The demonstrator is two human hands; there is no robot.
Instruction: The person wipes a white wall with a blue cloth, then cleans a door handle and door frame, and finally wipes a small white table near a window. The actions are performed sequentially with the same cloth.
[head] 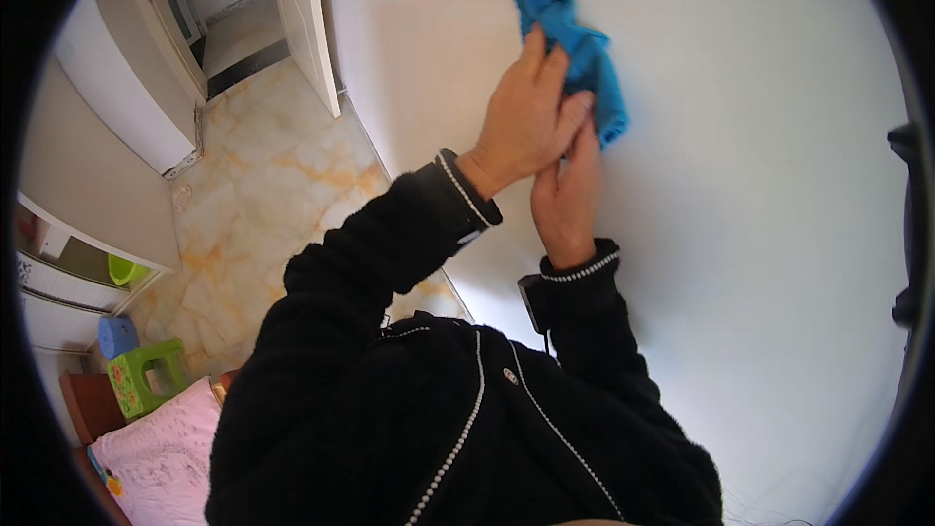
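Observation:
A crumpled blue cloth (581,51) is against a pale, smooth wall (745,183) in front of me. My left hand (522,113) has hold of it, fingers spread along its left side and thumb pointing right. Just below, my right hand (568,204) reaches up with its fingers beside the left thumb, at the cloth's lower edge. Its fingertips are partly hidden, so I cannot make out how firmly they hold the cloth. The hands overlap slightly. Black fleece sleeves (350,256) with beaded cuffs cover both arms.
A white door (310,22) stands ajar beyond the marbled tile floor (248,183). At left are a cabinet (80,139), a blue stool (118,337), a green stool (142,380) and a pink bed cover (164,446). A dark object (917,219) lines the right edge.

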